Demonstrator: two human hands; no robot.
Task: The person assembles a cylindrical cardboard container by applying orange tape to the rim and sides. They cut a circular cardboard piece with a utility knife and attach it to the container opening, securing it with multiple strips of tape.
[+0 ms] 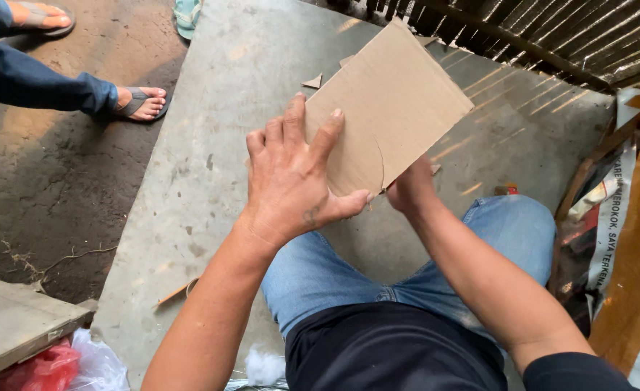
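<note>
Two hands (291, 177) (410, 187) grip cardboard sheet (392, 101) — concrete slab (211, 145), dirt ground (52, 166).

left grip (291, 177) clasped, right grip (409, 190) curled

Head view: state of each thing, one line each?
cardboard sheet: held tilted above the slab, curved cut running in from its lower edge.
left hand: grip shut on the sheet's left edge.
right hand: mostly hidden under the sheet; grip unclear.
cardboard scraps: loose on the concrete slab.
plastic bag: crumpled.
</note>
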